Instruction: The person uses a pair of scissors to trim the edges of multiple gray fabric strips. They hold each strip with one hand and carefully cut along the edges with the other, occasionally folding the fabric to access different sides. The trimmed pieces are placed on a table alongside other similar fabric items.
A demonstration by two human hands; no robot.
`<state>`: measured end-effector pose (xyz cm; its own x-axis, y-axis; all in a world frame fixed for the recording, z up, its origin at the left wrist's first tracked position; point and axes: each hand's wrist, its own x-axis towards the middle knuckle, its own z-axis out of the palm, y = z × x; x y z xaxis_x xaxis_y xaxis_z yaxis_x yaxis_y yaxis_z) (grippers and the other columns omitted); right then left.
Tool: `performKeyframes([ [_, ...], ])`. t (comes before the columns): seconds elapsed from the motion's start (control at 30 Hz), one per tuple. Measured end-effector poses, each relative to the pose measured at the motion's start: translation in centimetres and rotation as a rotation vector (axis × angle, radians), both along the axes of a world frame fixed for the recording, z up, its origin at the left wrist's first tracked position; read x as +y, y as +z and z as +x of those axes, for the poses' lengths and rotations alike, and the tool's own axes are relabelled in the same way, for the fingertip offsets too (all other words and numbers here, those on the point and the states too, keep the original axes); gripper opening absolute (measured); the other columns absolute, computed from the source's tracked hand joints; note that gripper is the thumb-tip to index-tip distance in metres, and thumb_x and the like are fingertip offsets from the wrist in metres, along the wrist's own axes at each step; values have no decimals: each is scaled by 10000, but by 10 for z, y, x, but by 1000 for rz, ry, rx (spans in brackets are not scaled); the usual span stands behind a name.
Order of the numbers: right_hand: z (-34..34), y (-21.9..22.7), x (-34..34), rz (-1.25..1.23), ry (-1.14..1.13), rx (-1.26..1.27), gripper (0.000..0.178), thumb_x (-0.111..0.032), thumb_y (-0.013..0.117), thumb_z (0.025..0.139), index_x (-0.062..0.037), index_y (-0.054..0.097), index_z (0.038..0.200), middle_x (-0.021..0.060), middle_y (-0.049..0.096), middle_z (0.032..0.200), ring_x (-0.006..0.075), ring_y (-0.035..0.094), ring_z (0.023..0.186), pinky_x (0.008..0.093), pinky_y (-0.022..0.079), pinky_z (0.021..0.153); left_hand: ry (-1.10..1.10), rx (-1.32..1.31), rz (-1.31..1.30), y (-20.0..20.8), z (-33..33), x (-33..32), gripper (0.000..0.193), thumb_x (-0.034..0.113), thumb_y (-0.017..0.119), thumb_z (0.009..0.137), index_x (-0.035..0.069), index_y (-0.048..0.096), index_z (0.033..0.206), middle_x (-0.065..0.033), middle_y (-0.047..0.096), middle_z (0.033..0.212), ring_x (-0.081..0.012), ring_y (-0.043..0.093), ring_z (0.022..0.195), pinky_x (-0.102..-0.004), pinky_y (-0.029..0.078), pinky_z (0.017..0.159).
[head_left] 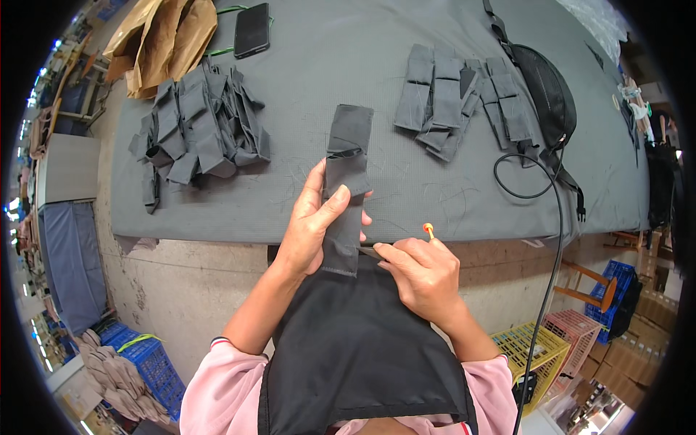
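Note:
My left hand grips a dark grey sewn fabric strip, thumb on top and fingers behind it. The strip hangs upright over the table's near edge, with a folded flap across its middle. Just right of its lower end, my right hand is closed round a small tool with an orange end. A thin dark tip pokes out of the pinched fingers toward the strip's edge; the grip hides the rest of the tool, so its exact kind is unclear.
Similar strips lie in a heap at left and a smaller pile at right. A black waist bag, black cable, phone and brown paper bag surround them. Plastic crates stand on the floor.

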<state>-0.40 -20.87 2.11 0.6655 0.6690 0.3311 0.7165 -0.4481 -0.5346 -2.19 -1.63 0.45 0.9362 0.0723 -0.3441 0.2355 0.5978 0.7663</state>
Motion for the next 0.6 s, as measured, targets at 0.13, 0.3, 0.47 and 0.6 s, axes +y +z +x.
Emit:
performKeyframes([
  [0.13, 6, 7, -1, 18, 11, 34, 305, -81, 729, 671, -87, 651, 966, -10, 575, 773, 140, 548, 630, 302, 370, 548, -12, -7, -3, -1, -1, 1, 615, 212, 554, 932, 62, 216, 1423, -149, 572, 1090, -188, 626, 798, -310, 554, 618],
  [0.3, 8, 2, 1, -6, 70, 53, 307, -76, 742, 656, -90, 655, 950, -5, 577, 766, 151, 553, 634, 306, 373, 552, -17, -36, 1, 5, -1, 1, 587, 196, 545, 936, 66, 237, 1419, -136, 566, 1125, -200, 625, 853, -331, 548, 691],
  [0.47, 9, 3, 7, 82, -65, 30, 244, -71, 702, 690, -85, 660, 929, -3, 558, 741, 167, 540, 605, 309, 373, 550, -21, -144, 12, -1, -6, 0, 547, 191, 539, 943, 80, 277, 1409, -133, 553, 1170, -200, 618, 903, -349, 534, 756],
  [0.6, 0, -11, 18, 46, 27, -69, 268, -41, 620, 666, -86, 663, 927, -4, 556, 738, 159, 531, 600, 312, 378, 539, 30, -142, -31, 2, -3, -3, 482, 199, 525, 952, 89, 310, 1368, -133, 560, 1155, -201, 620, 911, -355, 543, 765],
])
